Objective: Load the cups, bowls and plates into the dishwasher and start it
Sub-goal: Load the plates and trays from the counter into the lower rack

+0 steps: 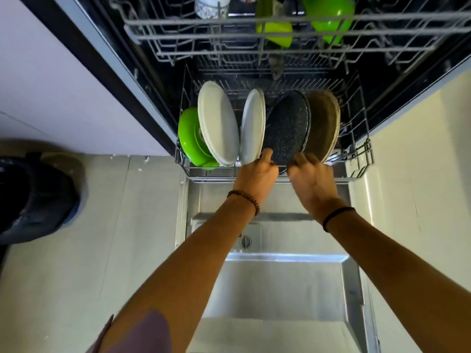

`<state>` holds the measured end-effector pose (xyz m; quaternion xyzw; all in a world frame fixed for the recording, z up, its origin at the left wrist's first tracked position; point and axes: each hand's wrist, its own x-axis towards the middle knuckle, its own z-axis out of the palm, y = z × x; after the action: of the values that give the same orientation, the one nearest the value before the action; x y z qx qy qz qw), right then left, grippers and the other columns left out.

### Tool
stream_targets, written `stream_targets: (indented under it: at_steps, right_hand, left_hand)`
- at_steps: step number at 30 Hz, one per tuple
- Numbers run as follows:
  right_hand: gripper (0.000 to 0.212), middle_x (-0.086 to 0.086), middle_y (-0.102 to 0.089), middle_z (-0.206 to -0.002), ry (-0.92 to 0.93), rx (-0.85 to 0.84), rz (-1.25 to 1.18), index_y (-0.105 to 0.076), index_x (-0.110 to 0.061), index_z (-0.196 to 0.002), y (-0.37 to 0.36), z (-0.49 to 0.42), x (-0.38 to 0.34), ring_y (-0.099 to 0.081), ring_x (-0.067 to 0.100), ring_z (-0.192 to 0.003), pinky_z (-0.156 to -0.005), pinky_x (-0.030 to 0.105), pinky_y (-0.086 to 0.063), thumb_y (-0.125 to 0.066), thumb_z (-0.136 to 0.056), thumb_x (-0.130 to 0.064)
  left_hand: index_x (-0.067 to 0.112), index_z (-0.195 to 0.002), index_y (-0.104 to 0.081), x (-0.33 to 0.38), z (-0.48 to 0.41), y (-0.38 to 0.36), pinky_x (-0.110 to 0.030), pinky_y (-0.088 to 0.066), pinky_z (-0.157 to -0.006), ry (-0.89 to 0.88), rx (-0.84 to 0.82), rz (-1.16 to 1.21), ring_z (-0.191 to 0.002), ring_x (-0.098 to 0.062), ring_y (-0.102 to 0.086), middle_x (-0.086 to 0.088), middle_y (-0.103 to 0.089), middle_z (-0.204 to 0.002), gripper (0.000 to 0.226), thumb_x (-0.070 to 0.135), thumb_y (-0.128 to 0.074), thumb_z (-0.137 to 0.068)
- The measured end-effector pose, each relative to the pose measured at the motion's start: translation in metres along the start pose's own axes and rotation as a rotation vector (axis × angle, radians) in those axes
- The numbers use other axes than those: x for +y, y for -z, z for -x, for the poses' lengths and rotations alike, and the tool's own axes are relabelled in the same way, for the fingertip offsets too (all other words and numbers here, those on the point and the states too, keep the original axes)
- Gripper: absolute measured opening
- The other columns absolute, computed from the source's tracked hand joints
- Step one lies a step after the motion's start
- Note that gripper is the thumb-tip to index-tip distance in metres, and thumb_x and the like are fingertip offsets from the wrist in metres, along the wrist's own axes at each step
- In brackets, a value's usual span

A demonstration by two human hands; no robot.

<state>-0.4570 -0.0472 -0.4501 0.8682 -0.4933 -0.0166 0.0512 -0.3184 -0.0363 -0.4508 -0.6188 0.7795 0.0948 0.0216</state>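
Floor: pale tiles; a dark bag-like object lies at the far left, well apart from the work.
Dishwasher door: folded down flat, steel liner facing up, directly under both forearms.
Upper rack: pulled out and overhanging the plates; it holds a green cup and a green bowl.
Lower rack: pulled out over the door; plates stand on edge between the tines.
Dark speckled plate: upright in the lower rack, between a white plate and a brown plate.
Handling, judged: rigid, heavy for its size, chippable, smooth-glazed; best held at the near rim.
Left hand: fingers curled on the speckled plate's lower rim.
Right hand: likewise gripping that rim, though blurred.
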Motion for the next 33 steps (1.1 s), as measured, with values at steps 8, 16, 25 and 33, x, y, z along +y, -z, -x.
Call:
stream_targets:
  at_steps: [8, 16, 25, 33]
  right_hand:
    - [0.017, 0.024, -0.063, -0.072, 0.007, -0.044, -0.057, -0.069, 0.005, -0.071, 0.002, -0.041, 0.016, -0.065, 0.041, -0.068, -0.047, 0.042, -0.052, -0.082, -0.060, 0.006]
    - [0.037, 0.020, -0.063, -0.082, 0.071, -0.047, 0.043, -0.068, 0.005, -0.077, -0.003, -0.048, 0.028, -0.065, 0.037, -0.076, -0.048, 0.040, -0.053, -0.090, -0.047, 0.001]
    - [0.026, 0.019, -0.061, -0.109, 0.060, -0.204, 0.052, -0.067, -0.002, -0.101, 0.006, -0.065, 0.032, -0.060, 0.036, -0.104, -0.068, 0.045, -0.056, -0.077, -0.078, -0.006]
    - [0.022, 0.015, -0.054, -0.124, 0.080, -0.201, 0.086, -0.060, -0.006, -0.117, 0.007, -0.113, 0.050, -0.053, 0.031, -0.119, -0.089, 0.042, -0.051, -0.055, -0.096, -0.012]
  left_hand:
    - [-0.001, -0.110, -0.062, -0.010, -0.033, 0.013, -0.039, -0.052, -0.075, -0.033, -0.048, -0.172, -0.093, -0.029, -0.064, -0.015, -0.035, -0.142, 0.020, 0.002, -0.052, -0.093]
    - [-0.005, -0.131, -0.052, 0.004, -0.016, -0.028, -0.044, -0.045, -0.104, 0.072, 0.051, -0.120, -0.130, -0.033, -0.047, -0.019, -0.052, -0.136, 0.065, 0.009, -0.074, -0.072]
    - [-0.003, -0.150, -0.011, -0.010, -0.016, -0.046, -0.038, -0.004, -0.116, 0.046, 0.043, -0.149, -0.147, -0.032, 0.000, -0.019, 0.008, -0.158, 0.081, -0.001, -0.058, -0.085]
    - [-0.002, -0.149, 0.007, -0.031, -0.070, -0.030, -0.039, 0.001, -0.120, 0.075, -0.019, -0.160, -0.146, -0.030, 0.015, -0.018, 0.022, -0.156, 0.081, 0.015, -0.050, -0.094]
